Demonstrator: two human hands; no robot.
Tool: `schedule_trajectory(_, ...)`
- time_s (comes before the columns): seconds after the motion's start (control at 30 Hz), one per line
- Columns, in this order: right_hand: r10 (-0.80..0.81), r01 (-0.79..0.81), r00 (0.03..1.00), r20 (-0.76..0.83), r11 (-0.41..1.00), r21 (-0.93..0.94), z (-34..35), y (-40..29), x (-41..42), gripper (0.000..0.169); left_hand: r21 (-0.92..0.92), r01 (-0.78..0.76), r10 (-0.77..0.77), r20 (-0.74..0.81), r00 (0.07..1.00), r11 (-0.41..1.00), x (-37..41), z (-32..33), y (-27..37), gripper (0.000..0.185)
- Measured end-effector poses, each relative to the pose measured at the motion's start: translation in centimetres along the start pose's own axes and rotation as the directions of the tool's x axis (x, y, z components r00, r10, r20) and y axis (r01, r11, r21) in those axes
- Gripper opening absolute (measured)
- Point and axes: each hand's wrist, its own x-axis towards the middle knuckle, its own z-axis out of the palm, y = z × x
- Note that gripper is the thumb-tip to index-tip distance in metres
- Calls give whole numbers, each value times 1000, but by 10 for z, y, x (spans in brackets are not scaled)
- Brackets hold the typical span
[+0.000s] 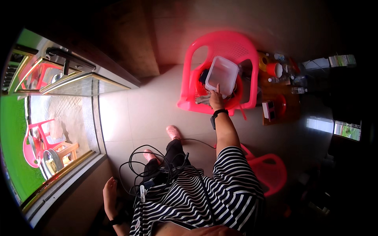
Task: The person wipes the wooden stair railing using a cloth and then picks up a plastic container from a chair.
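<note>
At the near edge of a translucent plastic container (223,75), my right hand (216,100) has its fingers on the rim, the index finger lying over the wall. The container rests tilted on a red plastic basin (239,93), which sits on the seat of a pink plastic armchair (185,85). A greyish cloth-like item (202,99) and a dark item (203,76) show beside the container; the rest of the basin's contents is hidden. My left hand (110,188) hangs low at my side with nothing seen in it, near a loop of black cable (130,160).
Right of the chair, a wooden table (267,120) bears plastic bottles (299,90), a red tub (274,70) and a small box (268,109). Another pink chair (270,172) stands beside me. At left are a glass-paned window (85,84) and its sill (66,191).
</note>
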Motion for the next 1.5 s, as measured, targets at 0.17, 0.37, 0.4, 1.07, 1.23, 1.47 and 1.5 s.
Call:
schedule_trajectory(0.17,-55,56,998,-36,998,25,19,40,18,31,-3,-15,15,39,999,1000,-1,0,17,32)
schedule_trajectory(0.37,-36,94,976,-213,959,269,13,11,25,26,134,-4,8,-33,999,991,-18,11,24,32)
schedule_trajectory(0.4,-236,264,940,-245,961,88,6,18,30,26,138,14,-7,-50,999,990,-22,13,27,32)
schedule_trajectory(1.07,-667,696,690,281,718,-4,-144,-156,-116,31,-26,49,-51,-108,993,998,-9,23,-45,36)
schedule_trajectory(1.23,-834,871,465,296,491,13,-96,-292,-168,27,-195,15,-63,-240,969,981,-11,-21,-105,37)
schedule_trajectory(1.47,-946,994,85,313,102,38,-37,-507,-227,27,-525,-129,-89,-370,925,841,53,-93,-178,43)
schedule_trajectory(1.5,-944,997,52,325,69,40,-33,-535,-239,28,-584,-164,-84,-373,924,795,61,-109,-183,45)
